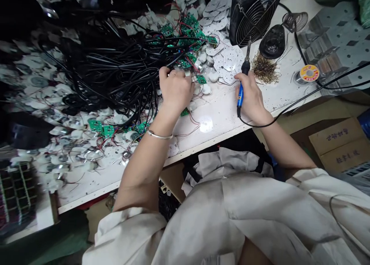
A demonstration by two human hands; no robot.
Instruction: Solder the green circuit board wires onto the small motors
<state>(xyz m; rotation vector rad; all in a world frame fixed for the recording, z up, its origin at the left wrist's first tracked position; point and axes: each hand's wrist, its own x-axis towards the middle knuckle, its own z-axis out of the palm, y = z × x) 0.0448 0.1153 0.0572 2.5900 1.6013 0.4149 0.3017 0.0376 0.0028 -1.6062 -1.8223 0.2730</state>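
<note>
My right hand [251, 95] is closed around a soldering iron [240, 94] with a blue handle, its metal tip pointing up and away from me. My left hand [177, 88] rests at the right edge of a heap of black cables [121, 64], fingers curled; what they hold, if anything, is hidden beneath them. Small green circuit boards [189, 24] with thin red and black wires lie just beyond that hand. Another small green board [200, 79] sits to its right, near white round motor-like parts [214, 77].
White perforated plates [229, 59] lie beside a black fan [254, 16] at the back. Right of the iron are brown solder scraps [265, 68], a dark dish [272, 41] and a solder spool [308, 73]. The iron's cord [291, 103] crosses my right wrist. Cardboard boxes [339, 145] stand below the table edge.
</note>
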